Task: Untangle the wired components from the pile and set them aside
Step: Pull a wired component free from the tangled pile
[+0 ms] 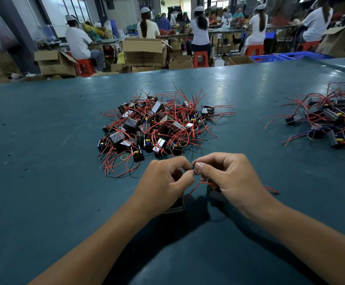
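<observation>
Two hands meet low over the teal worktop [44,140], fingertips almost touching. The left hand [165,179] curls its fingers and pinches a thin dark wire end [194,166] between thumb and forefinger; the right hand [227,177] pinches the same wire from the other side, so each grip is narrow and closed on that wire. Just below the two grips a red wire [198,186] runs down and toward the left wrist, and another red strand [272,189] trails out on the worktop past the right hand's outer edge. Beneath the left hand a small dark boxy component [175,205] shows, partly covered by the palm; a second dark component [216,194] sits under the right hand, mostly hidden. Whether either one rests on the worktop or hangs from the wires cannot be told.

Beyond the grips, further from the person and a little to the left, lies the pile [157,124] of tangled wired components: many small black and silver blocks with yellow and blue parts, threaded through with red wires and a few black ones. A yellow rubber band [124,157] lies at the pile's near edge. Well apart from the grips, far out to the right, a second heap [336,120] of similar components with red, blue and black wires sits near the worktop's edge.

Past the worktop, people in white caps sit on red stools [200,58] at other benches among cardboard boxes [142,52].
</observation>
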Motion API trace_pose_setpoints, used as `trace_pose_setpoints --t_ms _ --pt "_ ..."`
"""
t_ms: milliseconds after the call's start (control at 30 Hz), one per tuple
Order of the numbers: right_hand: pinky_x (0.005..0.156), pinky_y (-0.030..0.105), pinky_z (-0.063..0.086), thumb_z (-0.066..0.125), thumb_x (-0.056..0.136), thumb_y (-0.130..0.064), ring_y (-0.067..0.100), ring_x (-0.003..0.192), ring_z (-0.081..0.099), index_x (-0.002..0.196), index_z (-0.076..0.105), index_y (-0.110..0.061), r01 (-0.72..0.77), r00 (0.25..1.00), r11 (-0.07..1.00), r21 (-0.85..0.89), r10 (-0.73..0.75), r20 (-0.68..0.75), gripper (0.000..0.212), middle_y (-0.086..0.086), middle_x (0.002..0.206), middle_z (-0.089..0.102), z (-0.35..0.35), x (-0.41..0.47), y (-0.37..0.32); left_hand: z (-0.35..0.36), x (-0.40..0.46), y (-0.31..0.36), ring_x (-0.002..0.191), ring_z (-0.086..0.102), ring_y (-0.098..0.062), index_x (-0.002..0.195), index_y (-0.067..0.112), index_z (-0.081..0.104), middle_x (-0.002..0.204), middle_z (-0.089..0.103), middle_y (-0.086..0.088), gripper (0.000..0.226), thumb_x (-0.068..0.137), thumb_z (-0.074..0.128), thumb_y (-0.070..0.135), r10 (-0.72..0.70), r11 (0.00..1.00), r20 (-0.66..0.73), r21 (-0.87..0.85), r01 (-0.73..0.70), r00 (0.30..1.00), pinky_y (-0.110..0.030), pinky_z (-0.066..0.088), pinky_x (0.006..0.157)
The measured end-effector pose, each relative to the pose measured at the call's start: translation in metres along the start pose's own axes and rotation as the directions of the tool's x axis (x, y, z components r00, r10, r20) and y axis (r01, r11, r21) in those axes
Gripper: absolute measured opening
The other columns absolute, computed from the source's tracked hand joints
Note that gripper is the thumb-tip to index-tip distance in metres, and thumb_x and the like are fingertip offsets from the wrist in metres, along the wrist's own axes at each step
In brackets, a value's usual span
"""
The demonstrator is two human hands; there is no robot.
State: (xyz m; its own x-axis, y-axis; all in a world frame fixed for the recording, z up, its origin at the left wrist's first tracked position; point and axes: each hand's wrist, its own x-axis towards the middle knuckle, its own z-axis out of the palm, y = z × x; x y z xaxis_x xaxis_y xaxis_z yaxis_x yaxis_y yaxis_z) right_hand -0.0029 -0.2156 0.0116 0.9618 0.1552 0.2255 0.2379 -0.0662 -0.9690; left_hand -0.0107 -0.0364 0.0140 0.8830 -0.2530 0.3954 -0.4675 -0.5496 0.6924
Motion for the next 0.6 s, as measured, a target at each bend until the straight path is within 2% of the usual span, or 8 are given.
trace_pose_setpoints --t_ms 167,300,367,467,533,600 --pt "0.062 0.026 0.053 0.074 0.087 -0.012 0.011 0.063 0.063 0.086 0.077 -0.013 -0.001 1.0 1.0 0.012 0.001 0.004 0.003 0.008 0.075 0.074 0.001 0.0 -0.001 0.001 0.0 0.002 0.043 0.052 -0.023 0.075 0.024 0.063 0.052 0.061 -0.003 0.017 0.089 0.057 0.032 -0.002 1.0 -0.004 -0.004 0.002 1.0 -0.037 0.041 0.043" --pt "0.057 0.019 0.048 0.074 0.086 -0.012 0.007 0.059 0.059 0.084 0.076 -0.012 0.015 1.0 1.0 0.02 -0.015 0.013 0.003 0.012 0.074 0.073 0.001 0.0 -0.001 0.001 0.0 0.002 0.044 0.052 -0.021 0.075 0.024 0.064 0.053 0.06 -0.001 0.017 0.089 0.059 0.032 0.003 1.0 -0.006 -0.008 -0.003 1.0 -0.035 0.04 0.044" --pt "0.056 0.016 0.046 0.074 0.087 -0.011 0.004 0.057 0.057 0.084 0.076 -0.012 0.035 0.999 0.999 -0.001 -0.035 0.017 0.004 0.008 0.071 0.072 0.001 0.0 -0.001 0.001 -0.001 0.002 0.045 0.052 -0.019 0.075 0.024 0.064 0.054 0.06 0.0 0.017 0.089 0.059 0.033 0.007 1.0 -0.008 -0.004 -0.007 1.0 -0.034 0.041 0.045" --pt "0.056 0.024 0.049 0.073 0.089 -0.014 0.005 0.057 0.056 0.082 0.074 -0.015 0.058 0.998 0.997 -0.046 -0.058 0.003 0.007 -0.003 0.065 0.068 0.001 0.001 0.0 -0.001 -0.001 0.002 0.046 0.053 -0.017 0.077 0.023 0.063 0.062 0.063 0.006 0.018 0.089 0.06 0.036 0.035 0.999 -0.063 0.015 -0.034 0.997 -0.035 0.043 0.046" --pt "0.054 0.029 0.049 0.073 0.089 -0.018 0.007 0.055 0.054 0.081 0.074 -0.018 0.096 0.995 0.989 -0.113 -0.096 0.009 0.008 -0.006 0.062 0.065 -0.001 0.001 -0.001 -0.006 0.0 0.004 0.049 0.052 -0.016 0.083 0.024 0.063 0.073 0.063 0.014 0.017 0.089 0.059 0.04 0.088 0.995 -0.128 0.066 -0.08 0.988 -0.029 0.04 0.046" --pt "0.053 0.022 0.045 0.073 0.09 -0.023 0.004 0.053 0.052 0.082 0.073 -0.021 0.168 0.986 0.963 -0.21 -0.162 0.048 0.008 -0.01 0.06 0.063 -0.002 -0.001 -0.003 -0.011 0.002 0.006 0.056 0.051 -0.008 0.088 0.024 0.064 0.079 0.061 0.014 0.017 0.091 0.059 0.04 0.167 0.979 -0.142 0.141 -0.147 0.976 -0.019 0.035 0.052"
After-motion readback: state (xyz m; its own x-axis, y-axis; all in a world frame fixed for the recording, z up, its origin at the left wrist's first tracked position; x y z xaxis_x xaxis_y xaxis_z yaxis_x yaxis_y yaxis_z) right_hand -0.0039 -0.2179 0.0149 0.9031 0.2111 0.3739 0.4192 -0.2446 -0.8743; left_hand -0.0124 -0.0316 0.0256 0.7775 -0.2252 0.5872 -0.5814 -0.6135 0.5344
